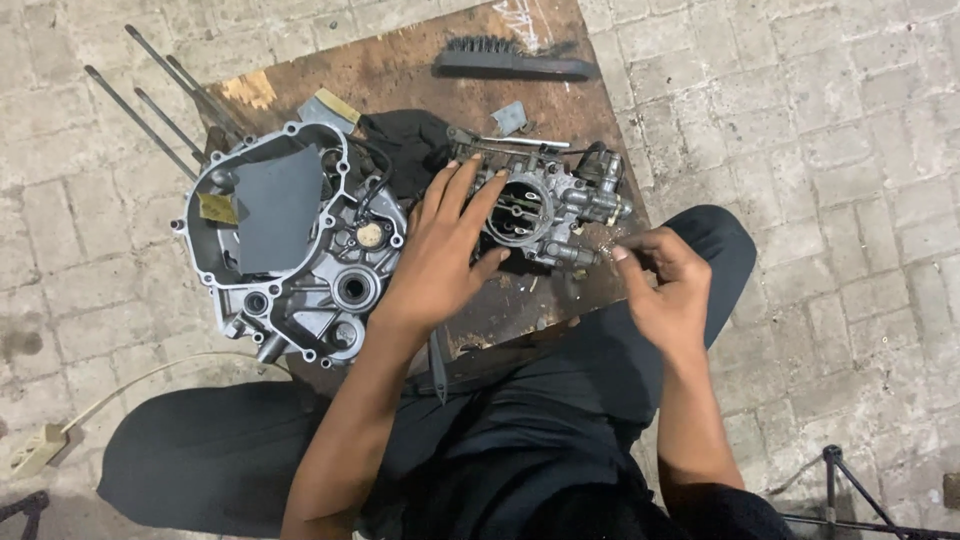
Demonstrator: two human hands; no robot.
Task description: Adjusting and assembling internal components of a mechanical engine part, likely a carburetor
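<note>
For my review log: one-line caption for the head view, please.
Left hand steadies a carburetor on a wooden board beside an engine case; right hand pinches something small.

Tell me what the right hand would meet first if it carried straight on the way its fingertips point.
Likely the carburetor body: the right hand points up-left at its lower right corner, close by, though depth is unclear.

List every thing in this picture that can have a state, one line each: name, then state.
left hand: fingers spread, resting on the carburettor
right hand: fingertips pinched at the carburettor's edge; what they grip is too small to tell
carburettor: on the board, round bore facing up
engine case: lying flat, open side up
grey sheet: lying inside the case
wire brush: lying unused
</note>
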